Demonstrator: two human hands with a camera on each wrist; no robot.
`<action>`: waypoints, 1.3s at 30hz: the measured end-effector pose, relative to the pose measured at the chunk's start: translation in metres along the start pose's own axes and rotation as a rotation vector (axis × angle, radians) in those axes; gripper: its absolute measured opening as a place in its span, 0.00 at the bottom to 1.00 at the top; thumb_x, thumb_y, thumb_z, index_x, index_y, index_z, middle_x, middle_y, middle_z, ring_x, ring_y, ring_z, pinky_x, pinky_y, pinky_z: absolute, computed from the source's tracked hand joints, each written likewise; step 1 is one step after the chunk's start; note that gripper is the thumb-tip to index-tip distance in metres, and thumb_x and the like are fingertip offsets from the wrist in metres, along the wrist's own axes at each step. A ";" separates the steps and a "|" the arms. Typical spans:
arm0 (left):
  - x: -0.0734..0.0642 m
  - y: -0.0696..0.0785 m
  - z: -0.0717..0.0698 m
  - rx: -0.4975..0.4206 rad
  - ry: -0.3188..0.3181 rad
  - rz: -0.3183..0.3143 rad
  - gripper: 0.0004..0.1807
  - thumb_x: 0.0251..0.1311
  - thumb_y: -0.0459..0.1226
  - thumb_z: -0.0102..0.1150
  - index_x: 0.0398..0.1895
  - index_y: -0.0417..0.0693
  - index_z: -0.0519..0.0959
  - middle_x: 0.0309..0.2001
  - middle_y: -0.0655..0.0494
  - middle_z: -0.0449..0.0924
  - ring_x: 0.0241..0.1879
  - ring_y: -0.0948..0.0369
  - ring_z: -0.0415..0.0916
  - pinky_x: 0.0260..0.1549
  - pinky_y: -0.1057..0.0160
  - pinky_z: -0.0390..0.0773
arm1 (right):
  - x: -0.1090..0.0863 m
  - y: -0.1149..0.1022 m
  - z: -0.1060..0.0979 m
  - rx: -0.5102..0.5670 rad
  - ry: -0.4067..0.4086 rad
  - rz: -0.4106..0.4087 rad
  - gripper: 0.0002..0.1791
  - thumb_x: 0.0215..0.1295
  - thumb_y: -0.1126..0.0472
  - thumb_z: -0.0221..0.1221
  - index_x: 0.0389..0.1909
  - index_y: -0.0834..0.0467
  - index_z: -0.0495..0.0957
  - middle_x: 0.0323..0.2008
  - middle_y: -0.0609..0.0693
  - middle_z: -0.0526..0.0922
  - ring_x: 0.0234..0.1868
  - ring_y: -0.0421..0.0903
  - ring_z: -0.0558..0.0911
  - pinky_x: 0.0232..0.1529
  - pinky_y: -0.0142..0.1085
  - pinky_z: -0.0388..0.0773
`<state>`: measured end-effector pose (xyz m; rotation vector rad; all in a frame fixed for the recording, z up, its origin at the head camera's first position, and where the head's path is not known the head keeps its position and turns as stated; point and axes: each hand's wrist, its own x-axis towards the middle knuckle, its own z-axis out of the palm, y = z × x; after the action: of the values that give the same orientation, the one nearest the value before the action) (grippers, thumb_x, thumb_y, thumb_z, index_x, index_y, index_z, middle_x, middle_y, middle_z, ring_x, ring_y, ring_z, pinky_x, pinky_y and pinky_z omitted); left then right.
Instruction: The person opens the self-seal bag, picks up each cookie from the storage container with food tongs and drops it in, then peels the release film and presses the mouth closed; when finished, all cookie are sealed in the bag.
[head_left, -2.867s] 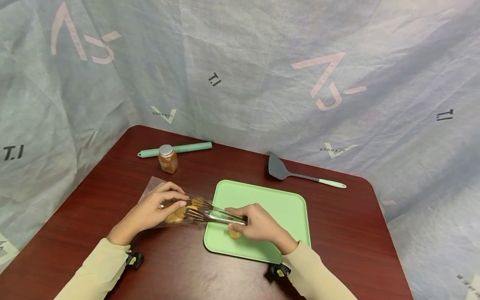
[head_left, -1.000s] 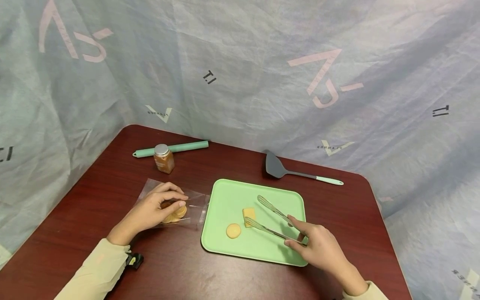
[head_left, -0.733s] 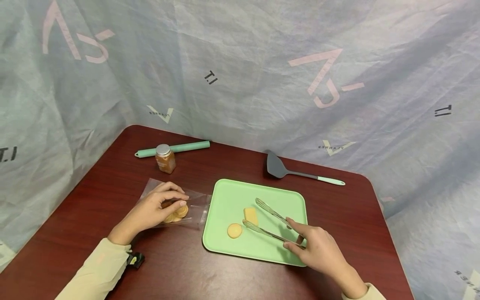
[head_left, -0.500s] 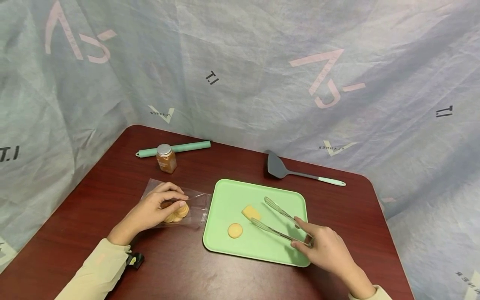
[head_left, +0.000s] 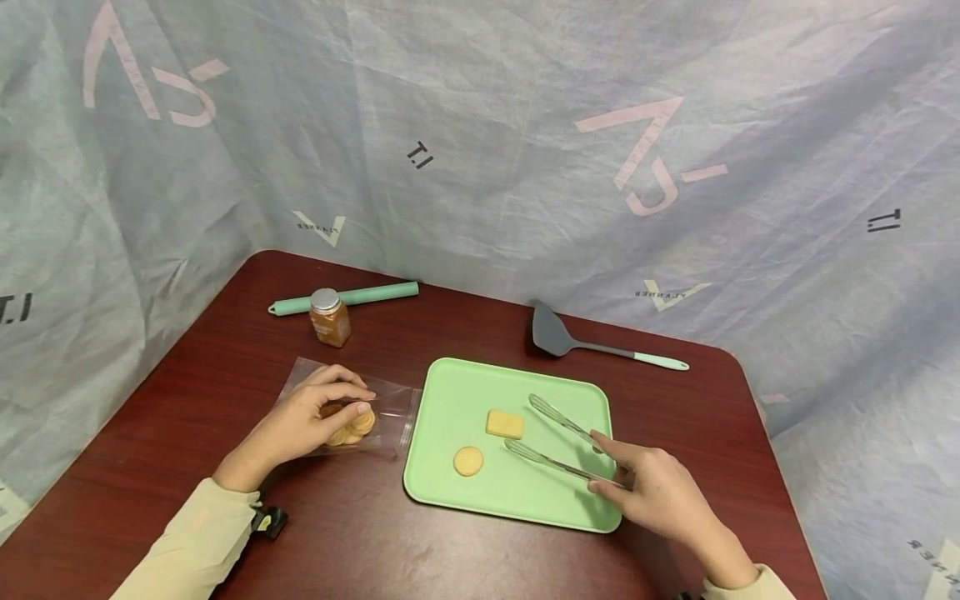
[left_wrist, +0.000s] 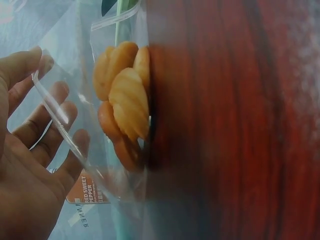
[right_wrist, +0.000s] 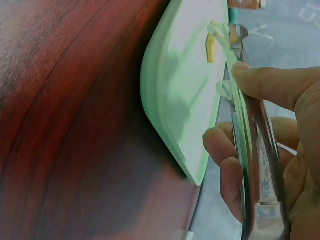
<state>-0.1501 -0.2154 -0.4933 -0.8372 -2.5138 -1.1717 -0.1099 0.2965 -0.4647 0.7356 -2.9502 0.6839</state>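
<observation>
My left hand (head_left: 315,412) pinches the edge of a clear zip bag (head_left: 397,404), its fingers showing through the film in the left wrist view. Several yellow biscuits (left_wrist: 129,102) lie inside the bag, whose zip end is close beside the tray's left edge. My right hand (head_left: 663,492) grips metal tongs (head_left: 542,457) with slotted tips, the arms spread and nothing between them. They reach over the right half of a light green tray (head_left: 450,492). On the tray are a rectangular biscuit (head_left: 505,423), just left of the tips, and a round biscuit (head_left: 468,461).
Behind the bag stands a jar (head_left: 330,325) labelled red sweet pepper, in front of a green rod (head_left: 382,292). A grey turner (head_left: 551,333) with a pale handle lies behind the tray. The dark red table (head_left: 360,533) meets a hanging grey sheet (head_left: 480,167) at its back.
The right hand has drawn the tongs from the bag to the tray's right side. A rectangular biscuit has appeared on the tray, then turned sideways and come free of the tips.
</observation>
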 end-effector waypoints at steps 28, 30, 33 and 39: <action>-0.001 0.003 -0.003 0.001 -0.006 -0.037 0.11 0.63 0.34 0.70 0.47 0.58 0.88 0.49 0.63 0.78 0.51 0.61 0.72 0.41 0.60 0.74 | 0.018 0.007 0.006 0.069 -0.078 -0.031 0.28 0.63 0.49 0.71 0.64 0.49 0.80 0.15 0.30 0.71 0.16 0.32 0.67 0.18 0.30 0.65; -0.001 0.003 -0.003 0.000 -0.009 -0.041 0.11 0.63 0.34 0.70 0.47 0.58 0.88 0.49 0.63 0.78 0.51 0.61 0.72 0.41 0.59 0.74 | 0.018 0.007 0.005 0.069 -0.088 -0.034 0.28 0.64 0.48 0.71 0.64 0.49 0.80 0.14 0.31 0.70 0.16 0.31 0.65 0.17 0.29 0.64; -0.001 0.004 -0.003 0.000 -0.013 -0.045 0.11 0.64 0.34 0.70 0.47 0.59 0.88 0.49 0.63 0.78 0.51 0.61 0.72 0.42 0.59 0.74 | 0.020 0.008 0.004 0.080 -0.112 -0.037 0.28 0.65 0.48 0.70 0.64 0.49 0.80 0.13 0.32 0.69 0.15 0.30 0.62 0.17 0.29 0.62; 0.000 0.006 -0.003 0.000 -0.020 -0.055 0.10 0.64 0.35 0.70 0.47 0.57 0.88 0.49 0.63 0.78 0.51 0.61 0.72 0.42 0.58 0.75 | 0.025 0.011 0.002 0.096 -0.150 -0.047 0.27 0.66 0.50 0.69 0.65 0.49 0.80 0.13 0.33 0.69 0.15 0.28 0.57 0.17 0.28 0.61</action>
<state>-0.1467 -0.2147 -0.4873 -0.7888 -2.5683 -1.1858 -0.1367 0.2940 -0.4676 0.8986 -3.0394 0.8059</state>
